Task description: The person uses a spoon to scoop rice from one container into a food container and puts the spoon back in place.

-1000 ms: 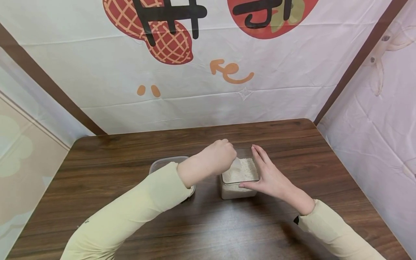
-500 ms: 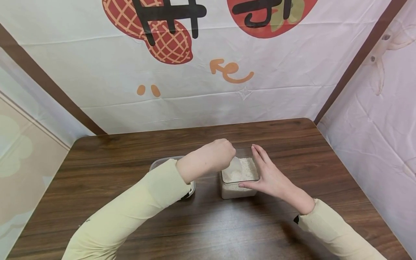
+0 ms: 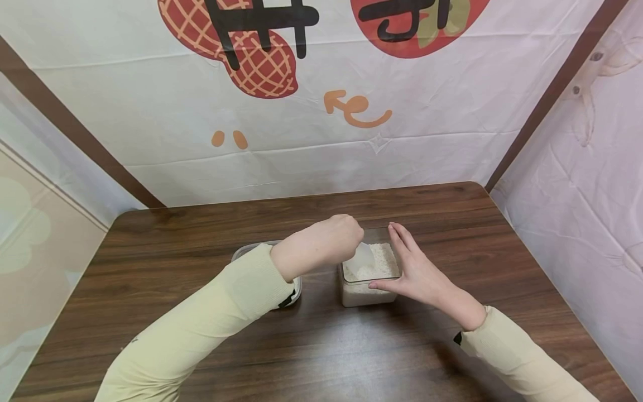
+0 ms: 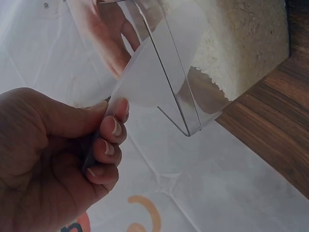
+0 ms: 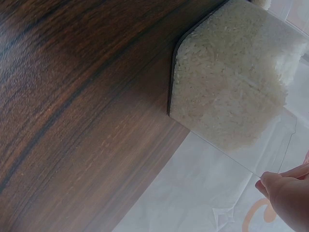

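A clear square container (image 3: 368, 296) filled with white rice (image 3: 379, 262) stands mid-table. My left hand (image 3: 337, 239) reaches across from the left and grips the handle of a translucent white scoop (image 3: 363, 257), whose blade dips into the rice. In the left wrist view that hand (image 4: 104, 140) curls round the handle, with the scoop (image 4: 154, 63) at the container's rim beside the rice (image 4: 241, 43). My right hand (image 3: 416, 272) lies with straight fingers against the container's right side, thumb along its front edge. The right wrist view shows the rice (image 5: 227, 82) and a fingertip (image 5: 287, 198).
A second clear, shallow container (image 3: 251, 252) sits left of the rice container, partly hidden by my left forearm. The dark wooden table (image 3: 201, 223) is ringed by printed cloth walls (image 3: 321, 145) at the back and sides.
My left hand has lifted slightly and the scoop's blade shows more above the rice. The right hand and the container have stayed put.
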Tool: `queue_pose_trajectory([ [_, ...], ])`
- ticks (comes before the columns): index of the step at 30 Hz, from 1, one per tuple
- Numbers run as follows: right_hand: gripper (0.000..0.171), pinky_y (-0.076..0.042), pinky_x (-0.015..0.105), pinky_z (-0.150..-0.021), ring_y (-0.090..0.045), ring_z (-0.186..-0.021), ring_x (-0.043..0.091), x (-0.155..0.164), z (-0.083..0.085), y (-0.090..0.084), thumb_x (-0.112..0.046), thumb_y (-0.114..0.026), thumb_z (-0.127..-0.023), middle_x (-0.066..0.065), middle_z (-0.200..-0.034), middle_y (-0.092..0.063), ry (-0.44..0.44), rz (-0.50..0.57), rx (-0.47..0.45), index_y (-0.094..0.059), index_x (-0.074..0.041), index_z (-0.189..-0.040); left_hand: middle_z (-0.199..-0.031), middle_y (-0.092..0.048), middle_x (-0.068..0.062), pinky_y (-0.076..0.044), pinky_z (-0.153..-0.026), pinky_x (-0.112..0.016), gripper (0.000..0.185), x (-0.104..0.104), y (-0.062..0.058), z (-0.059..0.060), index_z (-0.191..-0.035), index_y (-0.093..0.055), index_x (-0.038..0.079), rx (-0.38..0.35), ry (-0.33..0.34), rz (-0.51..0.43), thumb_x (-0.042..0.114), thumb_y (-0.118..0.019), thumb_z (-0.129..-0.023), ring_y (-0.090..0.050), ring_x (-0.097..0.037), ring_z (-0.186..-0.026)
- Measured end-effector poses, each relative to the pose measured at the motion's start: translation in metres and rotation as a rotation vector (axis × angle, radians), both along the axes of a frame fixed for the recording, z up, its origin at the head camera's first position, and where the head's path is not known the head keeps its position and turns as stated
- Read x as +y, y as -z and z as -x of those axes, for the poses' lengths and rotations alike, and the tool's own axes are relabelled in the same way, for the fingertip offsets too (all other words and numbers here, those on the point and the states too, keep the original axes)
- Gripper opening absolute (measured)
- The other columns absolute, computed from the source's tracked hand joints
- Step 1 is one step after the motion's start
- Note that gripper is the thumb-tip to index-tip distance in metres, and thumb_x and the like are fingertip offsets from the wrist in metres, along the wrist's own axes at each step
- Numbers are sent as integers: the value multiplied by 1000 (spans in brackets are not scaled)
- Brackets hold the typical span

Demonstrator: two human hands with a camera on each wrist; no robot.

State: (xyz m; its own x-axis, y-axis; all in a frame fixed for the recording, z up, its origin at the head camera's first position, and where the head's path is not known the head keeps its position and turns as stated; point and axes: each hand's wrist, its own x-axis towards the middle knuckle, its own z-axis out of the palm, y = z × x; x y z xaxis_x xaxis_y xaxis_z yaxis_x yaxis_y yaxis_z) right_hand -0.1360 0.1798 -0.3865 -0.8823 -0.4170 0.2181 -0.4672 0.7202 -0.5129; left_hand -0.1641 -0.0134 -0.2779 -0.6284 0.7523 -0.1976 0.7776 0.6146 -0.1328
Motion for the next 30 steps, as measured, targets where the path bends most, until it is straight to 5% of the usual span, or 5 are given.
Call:
queue_pose_trajectory([
  [14,113,-31,46,-100,-30,-129,32,0,0,-1,-53,-74,-65,16,-147,-14,4,6,-11,-13,3,-143,-83,-65,-5,-47,-76,-31,18,5,8,0,-85,-67,6,-93,-66,-2,4,-49,-87,-59,-19,-78],
  [30,113,-32,45,-100,-29,-129,32,-1,-1,-2,-50,-75,-65,17,-147,-14,2,13,-16,-14,4,-142,-76,-63,-3,-48,-65,-26,19,15,24,-2,-81,-67,9,-36,-55,6,9,-49,-88,-55,-14,-68],
])
